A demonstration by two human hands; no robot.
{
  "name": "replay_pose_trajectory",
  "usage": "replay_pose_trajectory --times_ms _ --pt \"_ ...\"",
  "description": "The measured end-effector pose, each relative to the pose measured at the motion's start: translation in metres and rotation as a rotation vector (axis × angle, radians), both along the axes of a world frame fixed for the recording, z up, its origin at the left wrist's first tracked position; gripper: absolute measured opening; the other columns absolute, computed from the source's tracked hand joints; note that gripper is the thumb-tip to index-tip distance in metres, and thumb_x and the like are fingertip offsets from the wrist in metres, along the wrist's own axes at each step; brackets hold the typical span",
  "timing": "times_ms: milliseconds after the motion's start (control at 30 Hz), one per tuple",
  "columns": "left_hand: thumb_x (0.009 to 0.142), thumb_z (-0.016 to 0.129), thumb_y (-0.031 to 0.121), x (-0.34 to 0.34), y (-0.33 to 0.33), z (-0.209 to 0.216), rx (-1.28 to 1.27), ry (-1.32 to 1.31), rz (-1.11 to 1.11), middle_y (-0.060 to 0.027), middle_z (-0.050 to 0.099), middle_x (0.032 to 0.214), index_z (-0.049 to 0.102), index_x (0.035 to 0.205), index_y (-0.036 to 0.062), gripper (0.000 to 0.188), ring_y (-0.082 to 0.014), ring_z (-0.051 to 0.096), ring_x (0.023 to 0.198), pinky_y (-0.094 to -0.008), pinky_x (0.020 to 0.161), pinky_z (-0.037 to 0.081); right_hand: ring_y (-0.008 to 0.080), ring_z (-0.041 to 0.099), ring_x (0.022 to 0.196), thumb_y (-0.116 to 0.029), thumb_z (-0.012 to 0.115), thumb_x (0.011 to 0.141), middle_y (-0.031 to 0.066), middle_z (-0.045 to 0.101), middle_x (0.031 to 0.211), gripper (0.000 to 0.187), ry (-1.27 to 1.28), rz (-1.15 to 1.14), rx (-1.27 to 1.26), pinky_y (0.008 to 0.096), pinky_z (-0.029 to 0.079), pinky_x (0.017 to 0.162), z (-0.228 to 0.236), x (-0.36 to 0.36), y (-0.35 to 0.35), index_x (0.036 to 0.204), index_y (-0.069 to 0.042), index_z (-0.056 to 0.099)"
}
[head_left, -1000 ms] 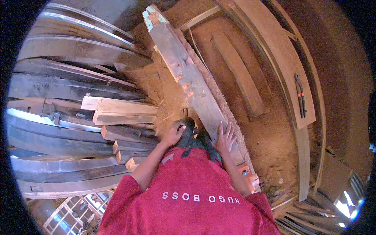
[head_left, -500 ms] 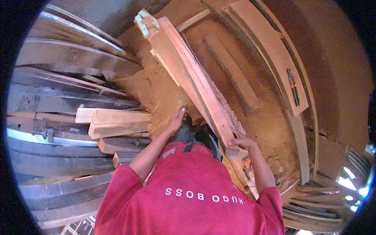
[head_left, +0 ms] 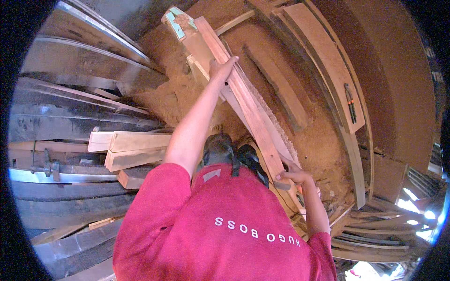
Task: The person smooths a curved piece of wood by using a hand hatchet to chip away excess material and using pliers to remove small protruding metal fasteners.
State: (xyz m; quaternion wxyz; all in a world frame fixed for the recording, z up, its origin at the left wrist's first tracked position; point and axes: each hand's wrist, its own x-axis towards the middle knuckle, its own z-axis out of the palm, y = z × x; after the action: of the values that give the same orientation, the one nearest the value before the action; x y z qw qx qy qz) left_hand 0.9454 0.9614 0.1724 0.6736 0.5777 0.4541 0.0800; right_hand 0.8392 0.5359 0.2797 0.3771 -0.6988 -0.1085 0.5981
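A long reddish wooden plank [head_left: 248,107] runs from the far upper middle down toward my body. My left hand [head_left: 223,68] reaches far out and grips its upper edge near the far end. My right hand [head_left: 291,177] is closed on the near end, close to my red shirt. The plank stands on edge above a thicker beam [head_left: 187,37] with a green-painted far end. Sawdust [head_left: 173,100] covers the ground beside it.
Short pale planks [head_left: 136,143] are stacked at my left, over dark curved beams [head_left: 70,117]. More boards [head_left: 323,61] lie at the right, one carrying an orange-handled tool [head_left: 349,100]. Dark shapes [head_left: 229,152] sit just below my chest.
My left hand has moved from the near end far up along the wood. The reddish plank has come up on edge, and my right hand has shifted down to its near end.
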Motion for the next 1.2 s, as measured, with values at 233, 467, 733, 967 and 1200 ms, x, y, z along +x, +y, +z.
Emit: replay_pose_trajectory --times_ms 233,467,733,967,1200 --pt "0.074 0.083 0.026 0.007 0.016 -0.016 0.013 0.121 -0.034 -0.0312 0.058 0.124 0.028 0.135 -0.0143 0.092 -0.0373 0.062 0.114 -0.0389 0.097 0.050 0.0266 0.020 0.149 -0.033 0.083 0.063 0.0140 0.025 0.162 0.116 0.041 -0.038 -0.016 0.0385 0.015 0.121 0.013 -0.010 0.021 0.158 -0.010 0.020" --pt "0.075 0.082 0.027 0.003 0.022 -0.031 0.092 0.119 -0.023 -0.0320 0.058 0.124 0.029 0.134 -0.0116 0.089 -0.0388 0.061 0.115 -0.0392 0.099 0.049 0.0298 0.018 0.150 -0.041 0.085 0.065 0.0167 0.021 0.162 0.122 -0.130 0.170 -0.021 0.0404 0.017 0.121 0.002 -0.009 0.020 0.159 -0.010 0.013" --pt "0.071 0.084 0.035 -0.007 0.021 -0.022 0.174 0.014 -0.019 -0.0267 0.061 0.118 0.034 0.131 -0.0079 0.089 -0.0363 0.063 0.109 -0.0401 0.095 0.051 0.0282 0.021 0.149 -0.036 0.080 0.066 0.0184 0.018 0.163 0.120 -0.074 0.177 -0.034 0.0368 0.019 0.120 -0.002 -0.013 0.014 0.159 -0.007 0.011" --pt "0.098 0.047 0.054 -0.046 0.016 -0.035 -0.561 -0.377 0.096 -0.0133 0.065 0.110 0.049 0.129 0.0042 0.058 -0.0282 0.068 0.092 -0.0477 0.085 0.056 0.0348 0.030 0.144 -0.044 0.080 0.066 0.0242 0.029 0.157 0.118 -0.239 0.240 -0.107 0.0404 0.027 0.117 0.039 -0.001 0.028 0.158 -0.007 0.016" --pt "0.097 0.039 0.065 -0.133 -0.082 0.041 -0.805 -0.475 0.108 -0.0102 0.062 0.120 0.046 0.136 0.0123 0.066 -0.0291 0.064 0.103 -0.0461 0.086 0.055 0.0473 0.039 0.133 -0.051 0.086 0.057 0.0281 0.039 0.144 0.120 -0.708 0.374 -0.508 0.0574 0.035 0.107 0.108 -0.016 0.070 0.157 -0.021 0.027"
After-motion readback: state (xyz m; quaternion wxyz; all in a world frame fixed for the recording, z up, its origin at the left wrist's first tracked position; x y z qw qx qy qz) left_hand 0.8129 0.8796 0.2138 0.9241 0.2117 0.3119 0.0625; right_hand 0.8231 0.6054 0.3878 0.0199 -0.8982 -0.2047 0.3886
